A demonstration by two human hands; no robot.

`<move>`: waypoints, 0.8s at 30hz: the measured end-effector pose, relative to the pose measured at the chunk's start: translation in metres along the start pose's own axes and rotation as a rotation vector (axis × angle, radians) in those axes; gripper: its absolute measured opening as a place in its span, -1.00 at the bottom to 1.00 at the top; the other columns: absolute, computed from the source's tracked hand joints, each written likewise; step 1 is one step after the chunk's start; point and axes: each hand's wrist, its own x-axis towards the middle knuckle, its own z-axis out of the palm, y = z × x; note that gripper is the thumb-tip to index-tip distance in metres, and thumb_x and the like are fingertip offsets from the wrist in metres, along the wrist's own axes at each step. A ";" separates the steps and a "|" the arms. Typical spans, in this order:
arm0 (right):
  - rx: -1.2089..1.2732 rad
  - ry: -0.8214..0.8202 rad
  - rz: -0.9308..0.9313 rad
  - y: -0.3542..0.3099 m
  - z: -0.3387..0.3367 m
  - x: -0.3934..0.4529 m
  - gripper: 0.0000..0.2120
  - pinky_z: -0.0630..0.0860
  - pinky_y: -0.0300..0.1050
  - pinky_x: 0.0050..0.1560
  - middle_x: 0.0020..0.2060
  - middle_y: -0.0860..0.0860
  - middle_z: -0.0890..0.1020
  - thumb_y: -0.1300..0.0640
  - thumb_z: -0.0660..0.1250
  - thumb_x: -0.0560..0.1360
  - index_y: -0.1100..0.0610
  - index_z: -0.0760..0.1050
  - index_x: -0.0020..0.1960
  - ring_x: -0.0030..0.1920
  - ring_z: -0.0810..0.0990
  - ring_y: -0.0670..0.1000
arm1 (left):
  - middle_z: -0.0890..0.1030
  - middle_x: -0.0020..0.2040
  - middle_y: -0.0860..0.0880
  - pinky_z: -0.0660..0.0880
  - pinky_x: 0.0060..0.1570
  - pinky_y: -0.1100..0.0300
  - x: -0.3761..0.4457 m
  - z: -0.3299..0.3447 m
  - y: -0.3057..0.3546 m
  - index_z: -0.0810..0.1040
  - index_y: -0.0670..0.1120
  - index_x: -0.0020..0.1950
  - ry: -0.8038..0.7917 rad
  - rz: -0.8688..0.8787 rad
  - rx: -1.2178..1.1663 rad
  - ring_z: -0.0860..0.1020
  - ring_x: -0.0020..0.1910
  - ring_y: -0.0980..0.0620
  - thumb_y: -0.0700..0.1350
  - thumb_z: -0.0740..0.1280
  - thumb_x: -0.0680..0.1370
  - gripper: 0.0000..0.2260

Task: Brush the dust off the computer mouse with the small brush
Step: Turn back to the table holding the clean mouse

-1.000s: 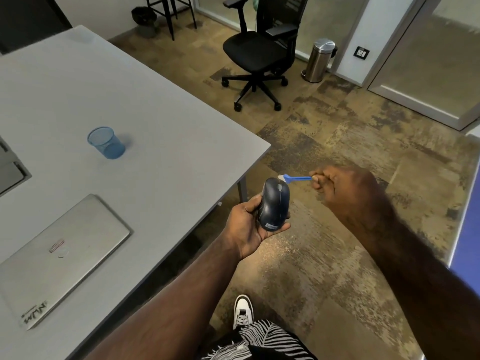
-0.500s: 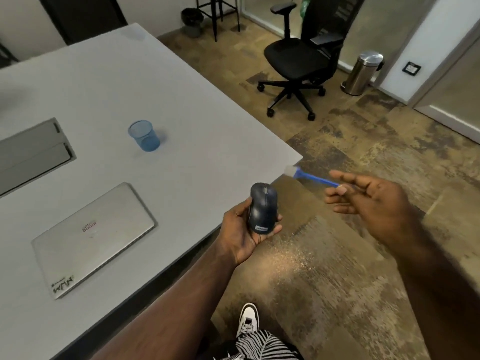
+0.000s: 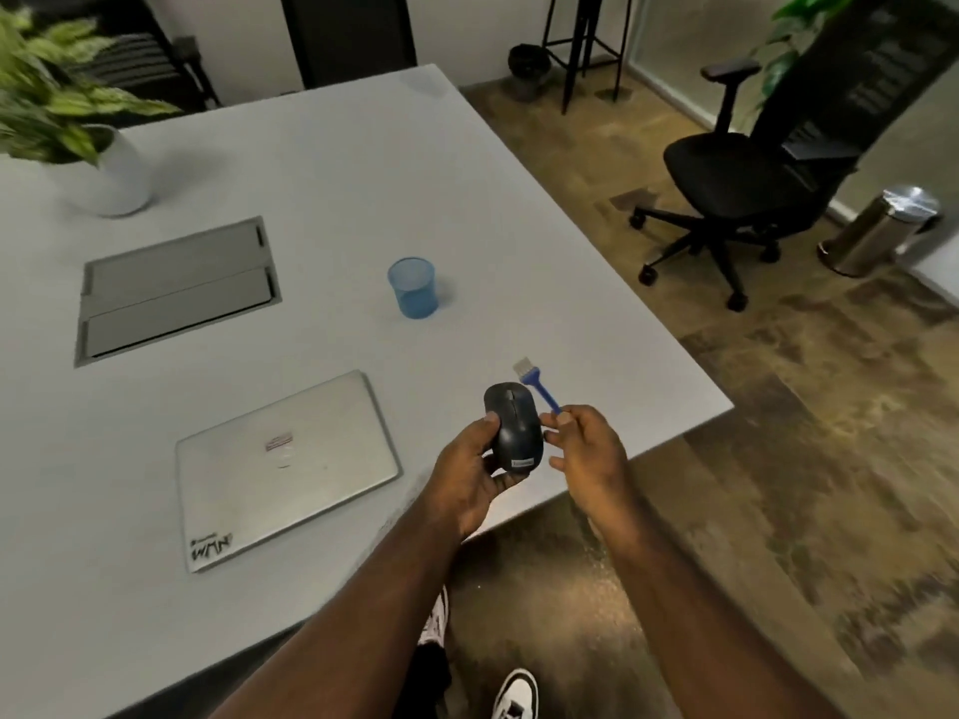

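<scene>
Right hand moved in beside mouse, pinching brush; left hand cradles mouse.

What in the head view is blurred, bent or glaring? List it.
Head view: wide-angle bending bows the table edges and stretches the office chair at the frame edge; the plant and steel bin are soft; the mouse, brush and both hands stay fairly sharp; lighting is even, shadows faint, no strong glare.
</scene>
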 end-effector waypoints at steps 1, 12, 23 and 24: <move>-0.014 0.011 -0.001 -0.001 0.011 0.008 -0.80 0.58 -0.01 0.10 0.06 -0.02 0.62 0.10 0.12 0.67 -0.09 0.45 -0.06 0.10 0.61 0.04 | 0.60 0.17 -0.21 0.60 -0.13 0.01 0.007 -0.005 0.006 0.55 -0.14 0.20 0.006 0.011 0.017 0.62 0.07 -0.18 -0.01 0.29 0.58 -0.72; -0.189 0.061 0.092 0.023 0.082 0.101 -0.78 0.57 0.16 0.17 0.09 0.16 0.65 0.13 0.15 0.66 0.19 0.53 0.15 0.10 0.64 0.20 | 0.70 -0.01 -0.08 0.57 -0.13 0.10 0.094 -0.050 0.042 0.58 -0.08 0.08 0.165 -0.044 0.169 0.65 0.01 -0.08 -0.02 0.37 0.53 -0.81; -0.318 0.049 0.142 0.073 0.127 0.162 -0.77 0.59 0.09 0.12 0.05 0.14 0.64 0.16 0.13 0.66 0.21 0.53 0.16 0.03 0.63 0.15 | 0.67 -0.02 -0.21 0.62 -0.27 0.14 0.164 -0.078 0.045 0.56 -0.17 -0.07 0.312 -0.078 0.261 0.67 -0.07 -0.15 -0.12 0.37 0.54 -0.89; -0.332 0.048 0.144 0.077 0.130 0.165 -0.77 0.59 0.04 0.11 0.04 0.12 0.63 0.16 0.14 0.66 0.21 0.53 0.15 0.01 0.62 0.12 | 0.67 -0.02 -0.23 0.63 -0.22 0.10 0.168 -0.080 0.043 0.56 -0.17 -0.08 0.327 -0.081 0.278 0.67 -0.05 -0.18 -0.13 0.37 0.54 -0.89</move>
